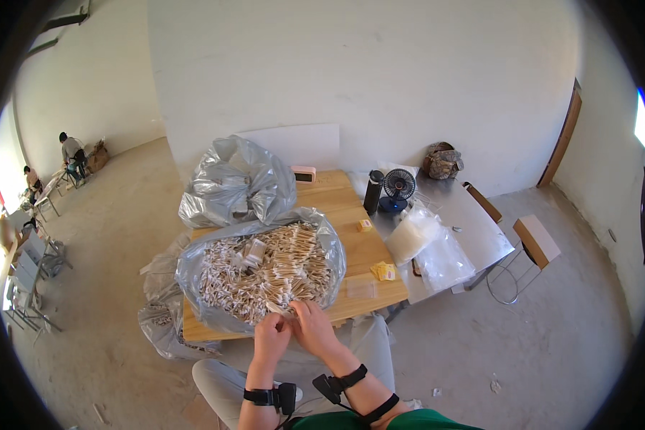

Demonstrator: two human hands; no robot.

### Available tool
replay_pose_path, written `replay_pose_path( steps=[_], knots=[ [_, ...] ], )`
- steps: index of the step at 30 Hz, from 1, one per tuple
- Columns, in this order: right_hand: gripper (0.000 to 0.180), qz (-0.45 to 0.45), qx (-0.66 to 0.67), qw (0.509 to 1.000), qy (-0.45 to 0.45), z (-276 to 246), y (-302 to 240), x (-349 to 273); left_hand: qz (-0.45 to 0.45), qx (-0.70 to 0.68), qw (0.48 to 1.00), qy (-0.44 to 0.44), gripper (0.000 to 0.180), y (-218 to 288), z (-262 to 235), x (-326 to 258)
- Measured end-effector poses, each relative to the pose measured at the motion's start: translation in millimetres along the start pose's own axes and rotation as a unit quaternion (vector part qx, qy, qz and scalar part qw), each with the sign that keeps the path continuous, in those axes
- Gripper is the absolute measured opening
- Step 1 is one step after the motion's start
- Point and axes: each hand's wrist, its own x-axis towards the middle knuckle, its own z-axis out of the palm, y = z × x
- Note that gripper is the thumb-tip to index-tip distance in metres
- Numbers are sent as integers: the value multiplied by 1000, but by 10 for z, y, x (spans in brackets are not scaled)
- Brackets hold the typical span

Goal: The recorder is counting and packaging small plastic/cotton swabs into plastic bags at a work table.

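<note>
Cotton swabs with white tips and pale sticks fill a large grey plastic bag, rolled open on the wooden table. Partly sunk among them is a small clear pack of swabs. At the bag's near edge my left hand and my right hand meet, fingers closed around a small whitish thing. Too little of it shows to name its kind; my fingers cover its lower part.
Behind stands another grey bag, gathered up, beside a pink clock. Small yellow packets lie right on the wooden table. A metal table holds a fan, black bottle and clear plastic bags.
</note>
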Motion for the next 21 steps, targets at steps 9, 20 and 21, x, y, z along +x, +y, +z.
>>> replay_pose_path(
  steps=[9, 20, 21],
  knots=[
    [24, 69, 40, 997, 11, -26, 167, -87, 55, -29, 995, -83, 10, -113, -18, 15],
    [23, 338, 409, 847, -32, 206, 519, -175, -171, -330, 928, 13, 23, -432, 121, 111],
    [22, 314, 365, 876, -34, 242, 567, -189, -161, -313, 935, 40, 27, -436, 115, 121]
  ],
)
